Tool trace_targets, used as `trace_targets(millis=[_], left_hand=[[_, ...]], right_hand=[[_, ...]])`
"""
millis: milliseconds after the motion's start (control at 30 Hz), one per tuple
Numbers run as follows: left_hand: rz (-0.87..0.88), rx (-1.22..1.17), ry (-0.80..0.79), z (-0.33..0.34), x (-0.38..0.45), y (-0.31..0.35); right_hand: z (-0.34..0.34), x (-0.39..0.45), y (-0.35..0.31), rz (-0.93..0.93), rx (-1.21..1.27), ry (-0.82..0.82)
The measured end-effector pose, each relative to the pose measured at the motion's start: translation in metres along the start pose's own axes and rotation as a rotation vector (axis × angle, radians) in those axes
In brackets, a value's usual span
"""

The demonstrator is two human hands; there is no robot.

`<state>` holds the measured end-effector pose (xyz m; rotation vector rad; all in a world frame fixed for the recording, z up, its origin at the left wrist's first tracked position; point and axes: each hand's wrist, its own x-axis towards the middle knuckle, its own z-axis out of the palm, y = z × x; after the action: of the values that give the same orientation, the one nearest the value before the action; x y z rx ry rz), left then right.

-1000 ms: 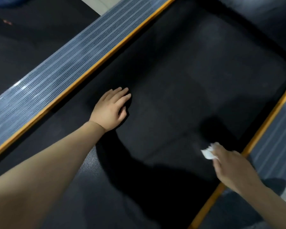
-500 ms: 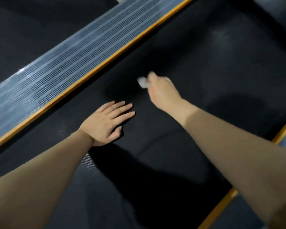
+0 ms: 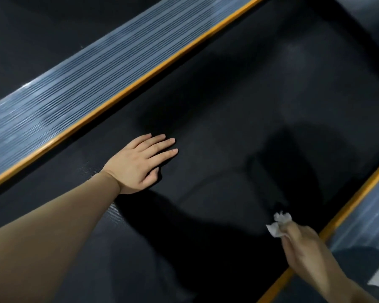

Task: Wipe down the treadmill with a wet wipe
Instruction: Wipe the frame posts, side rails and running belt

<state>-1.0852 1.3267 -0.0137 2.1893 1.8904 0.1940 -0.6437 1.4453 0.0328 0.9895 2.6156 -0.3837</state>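
Wiping the treadmill belt, job looking part done

The right hand [image 3: 302,248] is pinching one crumpled wet wipe [image 3: 279,224] at its fingertips, near the right orange strip [image 3: 348,212]; the left hand [image 3: 140,164] is lying flat, fingers [image 3: 162,145] spread narrowly, on the belt [image 3: 228,106]. Faint streaks beyond the fingers are suggesting wiped patches; two ribbed rails [image 3: 96,68] are probably awaiting cleaning.

Treadmill belt [image 3: 228,119]: black, textured, flat, running 7 to 1 o'clock between orange-edged ribbed side rails [image 3: 92,84]. Wet wipe [image 3: 279,224]: white, crumpled, pinched in my right hand [image 3: 302,248] at 4 o'clock, near right rail.
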Motion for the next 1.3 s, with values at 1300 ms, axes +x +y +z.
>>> trace_targets(millis=[1300], left_hand=[[-0.679,0.110,0.058,0.030,-0.017,0.086]], right_hand=[[-0.046,0.214,-0.149,-0.353,0.107,0.212]])
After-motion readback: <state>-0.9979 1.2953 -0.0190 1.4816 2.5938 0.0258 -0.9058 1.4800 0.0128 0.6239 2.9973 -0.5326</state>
